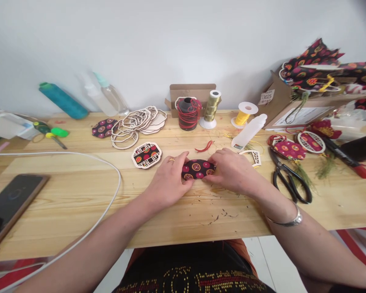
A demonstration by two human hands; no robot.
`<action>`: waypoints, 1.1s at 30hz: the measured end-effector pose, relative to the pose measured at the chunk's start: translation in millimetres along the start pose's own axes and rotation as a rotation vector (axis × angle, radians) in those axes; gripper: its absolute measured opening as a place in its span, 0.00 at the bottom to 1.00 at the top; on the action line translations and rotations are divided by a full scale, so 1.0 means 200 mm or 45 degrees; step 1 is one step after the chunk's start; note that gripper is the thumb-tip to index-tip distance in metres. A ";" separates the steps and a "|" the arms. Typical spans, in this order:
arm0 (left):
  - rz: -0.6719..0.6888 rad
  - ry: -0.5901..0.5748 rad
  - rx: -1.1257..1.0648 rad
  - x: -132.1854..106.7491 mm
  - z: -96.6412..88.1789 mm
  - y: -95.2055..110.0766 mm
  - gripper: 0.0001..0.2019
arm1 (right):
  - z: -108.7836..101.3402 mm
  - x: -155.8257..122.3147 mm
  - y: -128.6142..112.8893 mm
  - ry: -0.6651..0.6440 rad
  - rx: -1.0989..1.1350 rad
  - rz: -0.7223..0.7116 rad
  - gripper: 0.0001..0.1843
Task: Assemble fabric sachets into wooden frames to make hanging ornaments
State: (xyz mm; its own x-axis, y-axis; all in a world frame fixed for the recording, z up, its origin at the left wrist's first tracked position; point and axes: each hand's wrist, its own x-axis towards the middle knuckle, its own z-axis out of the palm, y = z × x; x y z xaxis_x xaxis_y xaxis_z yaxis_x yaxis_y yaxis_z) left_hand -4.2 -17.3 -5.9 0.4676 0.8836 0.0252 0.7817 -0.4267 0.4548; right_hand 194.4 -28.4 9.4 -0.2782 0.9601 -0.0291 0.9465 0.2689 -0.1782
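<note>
A small padded piece of black fabric with red and orange circles (197, 168) lies on the wooden table (79, 191) in front of me. My left hand (167, 179) grips its left end, fingers curled, a ring on one finger. My right hand (232, 171) pinches its right end, with a silver bracelet on that wrist. Just left of my hands lies a finished piece, fabric set in a pale wooden lattice frame (146, 155). A loose wooden frame part (252, 156) rests right of my right hand.
Black scissors (289, 179) lie at the right beside finished ornaments (288, 148). Thread spools (188, 113), a gold spool (212, 108), a yellow spool (244, 116), a white glue bottle (249, 131) and stacked wooden frames (137, 122) stand behind. A phone (12, 203) and white cable (110, 203) lie left.
</note>
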 end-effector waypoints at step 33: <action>0.011 -0.128 -0.031 -0.02 -0.04 0.00 0.32 | -0.03 -0.03 -0.03 -0.001 -0.046 -0.043 0.18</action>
State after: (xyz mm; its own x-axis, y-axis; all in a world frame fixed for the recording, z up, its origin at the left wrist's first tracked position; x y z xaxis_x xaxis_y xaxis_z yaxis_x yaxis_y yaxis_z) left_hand -9.2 -18.9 0.9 0.5143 0.8555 -0.0601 0.7679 -0.4281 0.4766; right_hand 190.4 -36.0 16.2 -0.3106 0.9502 -0.0242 0.9418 0.3042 -0.1432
